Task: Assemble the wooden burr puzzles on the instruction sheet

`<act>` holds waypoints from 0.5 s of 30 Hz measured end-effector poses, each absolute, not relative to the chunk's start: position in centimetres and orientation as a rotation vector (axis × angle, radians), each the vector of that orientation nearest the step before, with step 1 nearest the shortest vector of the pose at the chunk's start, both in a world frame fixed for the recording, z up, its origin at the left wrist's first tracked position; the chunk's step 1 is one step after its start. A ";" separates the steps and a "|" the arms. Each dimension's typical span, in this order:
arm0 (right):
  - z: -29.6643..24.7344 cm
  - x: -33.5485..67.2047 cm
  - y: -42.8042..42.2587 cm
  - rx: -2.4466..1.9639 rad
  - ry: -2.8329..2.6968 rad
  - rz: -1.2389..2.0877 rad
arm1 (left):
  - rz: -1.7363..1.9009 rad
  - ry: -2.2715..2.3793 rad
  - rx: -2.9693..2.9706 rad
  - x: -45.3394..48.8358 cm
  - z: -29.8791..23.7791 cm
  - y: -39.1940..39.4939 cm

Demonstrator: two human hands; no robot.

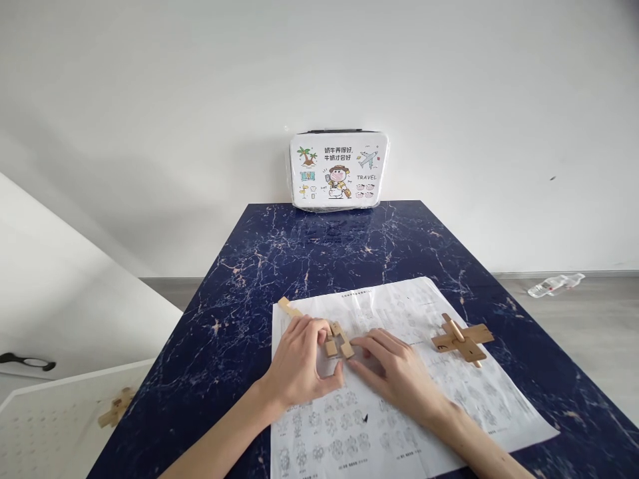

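Observation:
Small notched wooden puzzle pieces (344, 341) lie between my hands on a printed sheet (394, 306), with a gap in their middle. My left hand (301, 362) curls its fingers against their left side, the thumb stretched out just below. From the right, the fingertips of my right hand (394, 366) close in on the lower right end of the pieces. Another light wooden piece (285, 305) pokes out behind my left fingers, partly hidden. An assembled wooden cross-shaped puzzle (464, 340), with a round rod through it, rests on the sheet's right side.
The sheet covers the near part of a dark blue marble-patterned table (319, 253). A white cartoon case (339, 169) stands at the far edge against the wall. Low on the left, more wooden pieces (116, 407) sit on a white surface. A clear plastic item (556, 285) lies on the floor.

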State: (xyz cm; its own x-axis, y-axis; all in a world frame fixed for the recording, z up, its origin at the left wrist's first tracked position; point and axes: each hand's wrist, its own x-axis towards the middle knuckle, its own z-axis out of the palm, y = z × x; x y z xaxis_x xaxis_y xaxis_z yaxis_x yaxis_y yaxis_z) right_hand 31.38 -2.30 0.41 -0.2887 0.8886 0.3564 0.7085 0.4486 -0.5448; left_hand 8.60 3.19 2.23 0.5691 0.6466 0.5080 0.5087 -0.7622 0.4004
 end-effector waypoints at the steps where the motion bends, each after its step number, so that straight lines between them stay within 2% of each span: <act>1: 0.4 31.4 -2.3 -1.300 -2.097 0.391 | 0.968 0.979 2.599 8.6 2.4 3.2; 9: -0.1 31.5 -2.2 -1.237 -2.061 0.464 | 0.776 1.162 2.697 7.6 2.1 4.4; 15: 0.1 31.5 -2.1 -1.255 -2.057 0.467 | 0.931 1.365 2.562 6.9 1.4 5.5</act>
State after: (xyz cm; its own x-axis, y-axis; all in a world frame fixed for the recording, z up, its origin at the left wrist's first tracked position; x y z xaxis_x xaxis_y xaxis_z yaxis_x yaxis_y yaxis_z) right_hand 31.54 -2.09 0.08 -0.3096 0.8804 0.3593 0.6387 0.4725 -0.6073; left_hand 6.92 5.51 1.40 0.4135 0.7795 0.4705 0.7226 -0.5953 0.3513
